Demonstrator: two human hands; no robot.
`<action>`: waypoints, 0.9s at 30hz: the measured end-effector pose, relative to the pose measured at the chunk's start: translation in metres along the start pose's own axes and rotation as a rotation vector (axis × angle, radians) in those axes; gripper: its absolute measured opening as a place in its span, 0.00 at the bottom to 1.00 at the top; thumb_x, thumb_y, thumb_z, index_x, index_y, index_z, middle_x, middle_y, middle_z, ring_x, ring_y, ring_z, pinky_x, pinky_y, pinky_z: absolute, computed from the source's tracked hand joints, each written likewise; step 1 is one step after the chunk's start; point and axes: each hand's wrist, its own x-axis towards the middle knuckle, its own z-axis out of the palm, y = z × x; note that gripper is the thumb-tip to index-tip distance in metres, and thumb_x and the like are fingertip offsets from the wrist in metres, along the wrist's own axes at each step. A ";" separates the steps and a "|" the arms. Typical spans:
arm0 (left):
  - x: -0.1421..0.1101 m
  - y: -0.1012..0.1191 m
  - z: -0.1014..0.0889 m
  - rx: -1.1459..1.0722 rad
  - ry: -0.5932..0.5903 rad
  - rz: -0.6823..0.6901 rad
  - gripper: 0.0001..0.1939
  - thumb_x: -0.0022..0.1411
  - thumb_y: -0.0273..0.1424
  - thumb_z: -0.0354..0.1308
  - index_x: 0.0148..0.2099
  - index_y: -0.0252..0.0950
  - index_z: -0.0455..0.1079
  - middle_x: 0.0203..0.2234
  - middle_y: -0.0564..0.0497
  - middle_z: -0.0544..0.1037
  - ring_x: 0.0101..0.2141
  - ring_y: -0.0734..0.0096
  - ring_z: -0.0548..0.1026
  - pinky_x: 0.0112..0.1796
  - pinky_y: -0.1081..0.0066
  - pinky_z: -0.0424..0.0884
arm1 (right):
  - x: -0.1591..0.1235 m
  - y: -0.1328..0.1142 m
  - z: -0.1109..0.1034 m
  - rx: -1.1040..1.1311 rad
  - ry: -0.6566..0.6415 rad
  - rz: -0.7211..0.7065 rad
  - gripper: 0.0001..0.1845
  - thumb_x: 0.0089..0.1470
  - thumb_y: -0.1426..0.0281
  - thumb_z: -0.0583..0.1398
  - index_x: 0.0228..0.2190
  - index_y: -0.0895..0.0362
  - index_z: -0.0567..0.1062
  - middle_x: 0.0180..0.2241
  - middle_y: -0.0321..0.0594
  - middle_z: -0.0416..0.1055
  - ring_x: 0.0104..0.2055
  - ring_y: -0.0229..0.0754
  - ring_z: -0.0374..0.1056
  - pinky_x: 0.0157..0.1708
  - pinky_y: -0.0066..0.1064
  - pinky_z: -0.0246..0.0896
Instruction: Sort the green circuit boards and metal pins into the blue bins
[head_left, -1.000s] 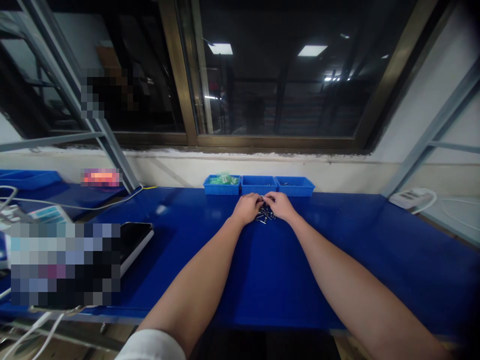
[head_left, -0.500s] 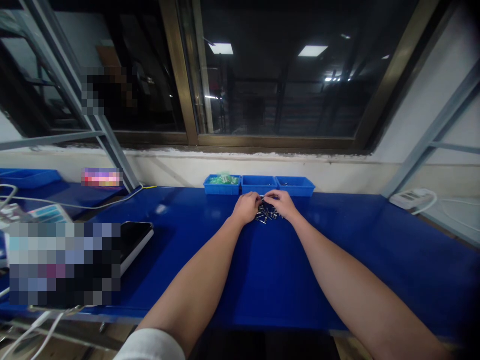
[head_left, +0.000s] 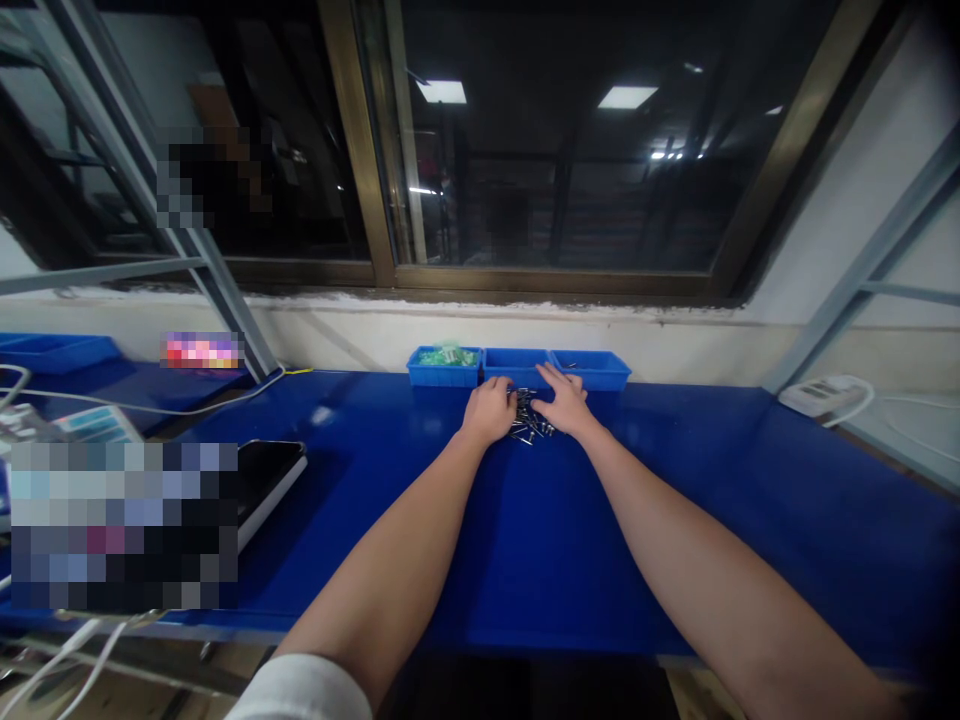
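A small pile of metal screws (head_left: 531,424) lies on the blue table between my two hands. At its left edge is my left hand (head_left: 490,410), fingers curled inward at the screws; what they hold, if anything, is hidden. Just right of the pile, my right hand (head_left: 567,402) has its thumb and fingers spread apart, with nothing visible in them. Its fingertips reach up in front of the middle blue bin (head_left: 516,374) and the right blue bin (head_left: 600,376). A few small metal pieces show inside the right bin.
The left blue bin (head_left: 444,377) contains small green and clear packets. On the blue table (head_left: 360,500), a dark-topped device (head_left: 274,475) stands at the left, partly blurred out. A white power strip (head_left: 816,397) with a cable is at the right, near the grey metal frame.
My hands have moved apart from their near-touching position above the pile. My right hand's fingers have spread and now point toward the bins. My left hand has shifted slightly left.
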 end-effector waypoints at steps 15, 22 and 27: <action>0.000 -0.005 0.007 -0.005 -0.196 0.043 0.20 0.63 0.40 0.46 0.52 0.39 0.66 0.51 0.46 0.70 0.50 0.62 0.69 0.49 0.67 0.64 | 0.005 0.015 0.016 -0.093 -0.154 -0.107 0.17 0.50 0.66 0.57 0.43 0.53 0.75 0.42 0.42 0.72 0.45 0.44 0.65 0.49 0.37 0.55; 0.000 -0.006 0.008 -0.018 -0.196 0.084 0.18 0.63 0.39 0.45 0.51 0.43 0.68 0.49 0.50 0.73 0.47 0.62 0.71 0.46 0.68 0.66 | 0.006 0.015 0.015 -0.093 -0.234 -0.164 0.11 0.52 0.66 0.57 0.36 0.51 0.78 0.39 0.40 0.72 0.43 0.42 0.65 0.47 0.35 0.56; 0.000 -0.006 0.007 -0.006 -0.204 0.096 0.17 0.62 0.37 0.46 0.49 0.42 0.69 0.47 0.49 0.74 0.45 0.61 0.72 0.44 0.68 0.67 | 0.007 0.013 0.013 -0.101 -0.231 -0.130 0.08 0.51 0.68 0.58 0.31 0.54 0.78 0.34 0.40 0.72 0.39 0.41 0.66 0.44 0.34 0.57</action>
